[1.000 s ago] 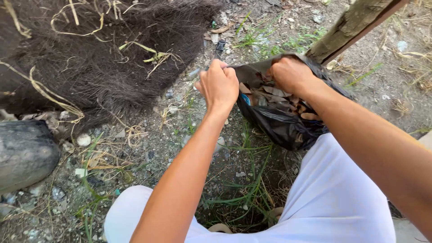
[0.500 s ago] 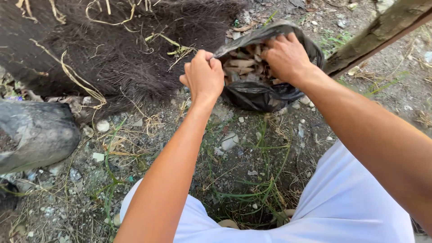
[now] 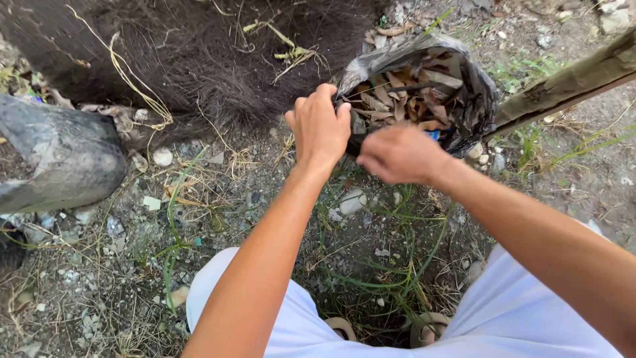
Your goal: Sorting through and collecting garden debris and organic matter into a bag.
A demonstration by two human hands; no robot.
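Note:
A black plastic bag [image 3: 474, 99] full of dry brown leaves [image 3: 404, 93] stands on the ground ahead of me, its mouth open toward me. My left hand [image 3: 321, 126] grips the left edge of the bag's rim. My right hand [image 3: 397, 154] is blurred, just in front of the bag's near edge; I cannot tell whether it holds anything. My white-clad knees [image 3: 523, 311] frame the bottom of the view.
A large mass of dark fibrous roots [image 3: 192, 59] lies to the upper left. A grey sack [image 3: 56, 156] sits at the left edge. A wooden pole [image 3: 570, 83] slants across the upper right. Gravel, pebbles and thin grass [image 3: 371, 265] cover the ground.
My right hand has come out of the bag's mouth and drawn back toward me. The bag now sits farther away with its leaves exposed. The left hand keeps its grip on the rim.

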